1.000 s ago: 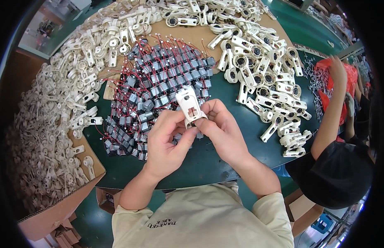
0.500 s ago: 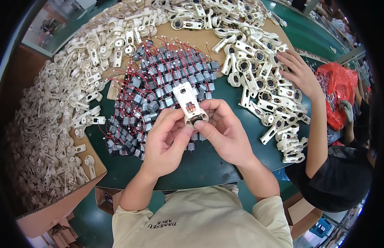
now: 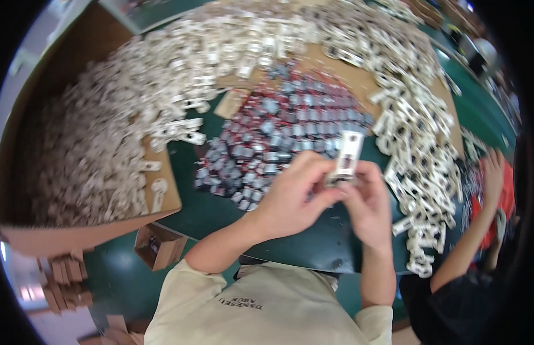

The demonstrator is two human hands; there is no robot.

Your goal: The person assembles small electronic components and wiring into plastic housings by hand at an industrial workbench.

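Left hand [image 3: 291, 198] and right hand [image 3: 368, 206] pinch 1 slotted cream plastic part [image 3: 349, 153], curved-edged green bench [image 3: 316, 248] stretching nearside of grey boxy motors [image 3: 299, 130].

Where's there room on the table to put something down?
Bare green table shows between the grey motors and its near edge. Another strip lies between the motors and the big cardboard box, and a narrow one between the right hand and the white parts. Motors crowd the middle; white parts crowd the far side.
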